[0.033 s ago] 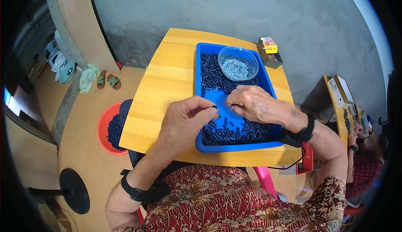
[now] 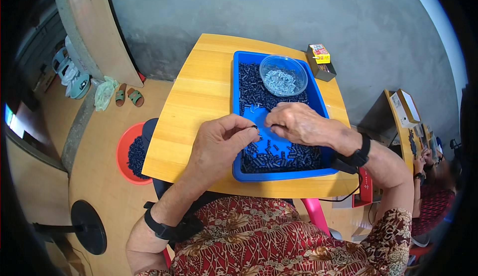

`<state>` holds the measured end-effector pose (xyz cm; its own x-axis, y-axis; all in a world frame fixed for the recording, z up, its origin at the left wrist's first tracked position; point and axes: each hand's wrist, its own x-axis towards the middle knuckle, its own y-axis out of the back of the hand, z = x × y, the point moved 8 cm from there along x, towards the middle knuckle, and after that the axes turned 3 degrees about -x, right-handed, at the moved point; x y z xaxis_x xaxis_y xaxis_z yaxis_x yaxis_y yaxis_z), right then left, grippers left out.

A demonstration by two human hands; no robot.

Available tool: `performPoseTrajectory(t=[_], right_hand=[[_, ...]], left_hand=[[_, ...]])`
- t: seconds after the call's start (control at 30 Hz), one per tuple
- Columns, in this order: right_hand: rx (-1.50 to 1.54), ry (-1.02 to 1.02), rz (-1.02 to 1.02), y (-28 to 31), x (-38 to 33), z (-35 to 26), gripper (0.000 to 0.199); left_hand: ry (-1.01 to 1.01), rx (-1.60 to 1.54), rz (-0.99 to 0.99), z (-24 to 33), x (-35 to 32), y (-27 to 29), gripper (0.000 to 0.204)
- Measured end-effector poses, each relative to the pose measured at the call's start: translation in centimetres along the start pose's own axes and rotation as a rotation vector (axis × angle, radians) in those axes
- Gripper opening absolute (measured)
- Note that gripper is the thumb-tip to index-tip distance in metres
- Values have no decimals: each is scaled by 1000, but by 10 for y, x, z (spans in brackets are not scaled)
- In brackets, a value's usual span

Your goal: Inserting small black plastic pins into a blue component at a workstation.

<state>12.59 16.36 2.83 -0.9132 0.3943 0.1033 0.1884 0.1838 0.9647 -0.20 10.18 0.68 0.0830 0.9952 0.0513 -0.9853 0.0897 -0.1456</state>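
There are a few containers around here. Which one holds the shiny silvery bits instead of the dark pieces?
The clear round bowl at the far end of the blue tray. The tray and the red tub on the floor hold dark pieces.

The table (image 2: 199, 102) looks like pale varnished wood, smooth with a soft sheen. On it sits a glossy blue plastic tray (image 2: 238, 126), filled with small dark matt pieces (image 2: 279, 156), likely plastic or rubber; a bare patch of shiny tray floor shows at its middle. At the tray's 12 o'clock stands a clear plastic bowl (image 2: 284, 74) of bright metallic bits. The left hand (image 2: 219, 144) pinches one small dark piece; the right hand (image 2: 298, 124) is bare too. Both wrists carry matt black bands. The shirt (image 2: 279, 241) is patterned woven cloth. At the table's 8 o'clock lies a smooth red plastic basin (image 2: 124, 146). The wall (image 2: 249, 12) is rough grey cement.
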Motion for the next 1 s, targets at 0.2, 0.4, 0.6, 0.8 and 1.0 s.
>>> performPoseTrajectory(t=[0.2,0.4,0.6,0.8,1.0], right_hand=[[55,-72,-140,-47,19,26,10],[12,-19,-137,-52,24,21,9],[-145,92,-54,-46,21,7,6],[241,-137,15,-11,11,12,5],[765,-302,173,13,-11,-3,8]], left_hand=[[15,-90,17,-9,0,7,17],[38,-138,20,-14,1,8,17],[53,-110,9,-16,1,7,17],[49,-146,-9,-16,-1,3,16],[-16,-47,8,-14,-2,0,18]])
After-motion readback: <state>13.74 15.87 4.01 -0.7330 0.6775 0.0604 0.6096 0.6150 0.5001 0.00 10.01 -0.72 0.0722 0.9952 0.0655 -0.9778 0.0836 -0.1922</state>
